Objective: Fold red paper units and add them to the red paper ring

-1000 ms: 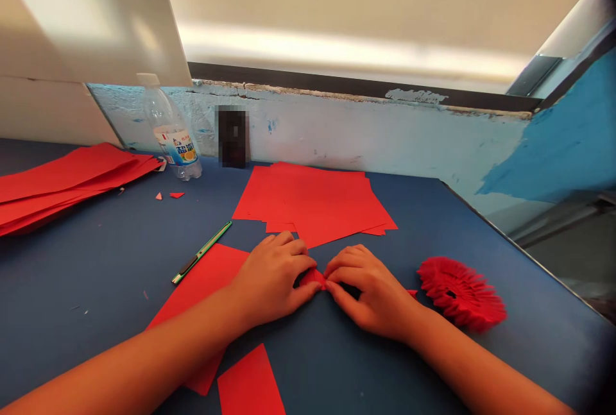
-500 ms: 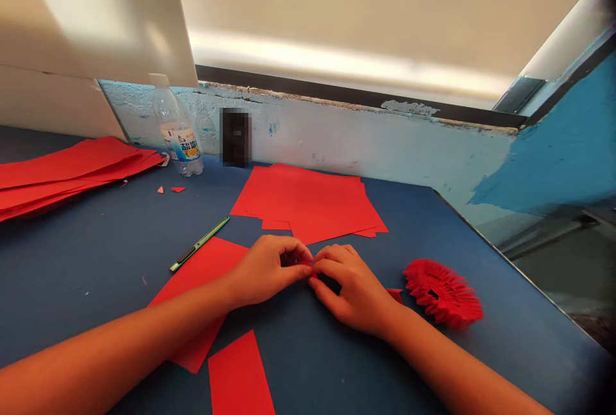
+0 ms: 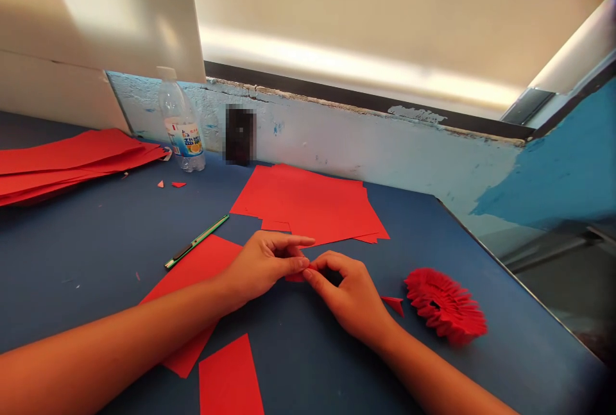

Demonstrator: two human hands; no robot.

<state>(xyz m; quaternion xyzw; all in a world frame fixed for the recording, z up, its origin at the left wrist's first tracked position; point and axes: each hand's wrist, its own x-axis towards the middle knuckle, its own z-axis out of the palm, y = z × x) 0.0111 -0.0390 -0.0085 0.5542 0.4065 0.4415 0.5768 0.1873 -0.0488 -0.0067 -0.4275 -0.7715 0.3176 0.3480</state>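
A small piece of red paper (image 3: 295, 277) is pinched between my two hands above the blue table. My left hand (image 3: 269, 264) grips it with thumb and a bent finger, its index finger stretched out over the top. Thumb and fingertips of my right hand (image 3: 350, 287) close on the paper's right end. Most of the piece is hidden by fingers, so its folds cannot be made out. Just right of my right hand lies a small folded red paper piece (image 3: 394, 304). Beyond it sits a round, pleated red paper ring (image 3: 446, 306) with a small hole.
Red sheets (image 3: 312, 200) are stacked behind my hands, and longer red strips (image 3: 72, 155) lie at far left. A green utility knife (image 3: 197, 242) rests beside a red sheet (image 3: 192, 274) under my left forearm. A plastic bottle (image 3: 183, 126) stands by the wall; another red rectangle (image 3: 231, 376) lies in front.
My left index finger has straightened out above the paper. My right hand has shifted slightly, and more of the held paper shows. The view has tilted a little.
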